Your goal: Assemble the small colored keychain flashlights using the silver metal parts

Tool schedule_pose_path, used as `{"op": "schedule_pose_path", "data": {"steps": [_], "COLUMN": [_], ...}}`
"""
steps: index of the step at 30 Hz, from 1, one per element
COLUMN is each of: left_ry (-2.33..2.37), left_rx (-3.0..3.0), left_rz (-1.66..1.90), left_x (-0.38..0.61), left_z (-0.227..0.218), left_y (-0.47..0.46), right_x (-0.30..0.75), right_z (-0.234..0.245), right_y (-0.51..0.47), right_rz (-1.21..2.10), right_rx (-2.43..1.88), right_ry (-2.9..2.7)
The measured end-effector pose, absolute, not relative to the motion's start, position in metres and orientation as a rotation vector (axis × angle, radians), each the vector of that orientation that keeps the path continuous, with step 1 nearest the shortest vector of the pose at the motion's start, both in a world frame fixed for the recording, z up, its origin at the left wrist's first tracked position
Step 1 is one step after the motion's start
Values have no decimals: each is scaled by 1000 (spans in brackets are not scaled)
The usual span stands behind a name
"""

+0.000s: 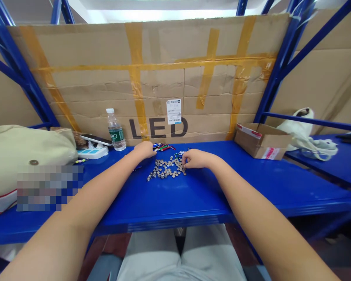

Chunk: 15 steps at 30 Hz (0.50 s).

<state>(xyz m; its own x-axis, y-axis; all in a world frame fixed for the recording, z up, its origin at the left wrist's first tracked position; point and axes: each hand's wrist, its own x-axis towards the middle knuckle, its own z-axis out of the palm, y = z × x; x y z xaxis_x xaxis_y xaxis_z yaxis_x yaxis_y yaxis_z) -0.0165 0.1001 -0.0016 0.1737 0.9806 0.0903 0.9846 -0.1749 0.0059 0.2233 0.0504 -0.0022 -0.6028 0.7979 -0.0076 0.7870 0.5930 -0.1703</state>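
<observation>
On the tabletop (169, 199), small metal pieces (165, 171) lie spread, likely keeping each reachable. Right hand (198, 159): fingers curled at their right edge. Left hand (144, 150): fingers curled beside coloured clips (164, 148). Contents, full closure of either grip: cannot tell.

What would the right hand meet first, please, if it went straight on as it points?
The right hand would likely meet the small metal pieces first; it may already touch them.
</observation>
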Motion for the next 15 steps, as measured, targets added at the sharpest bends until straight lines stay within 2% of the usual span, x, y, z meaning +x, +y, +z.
{"op": "schedule_pose_path", "data": {"steps": [7,11,15], "left_ry": [-1683,-1537,-1371], "left_rx": [-2591,-2681,-2767], "left_rz": [-418,-513,-556], "left_x": [-25,-18,-12], "left_z": [2,-4,-11], "left_y": [41,32,32], "right_x": [225,221,219], "right_z": [1,-4,0], "right_y": [44,43,39], "right_rz": [373,378,345], "right_rx": [-1377,-1399,-1244], "right_ry": [-2888,-2882,-2712]}}
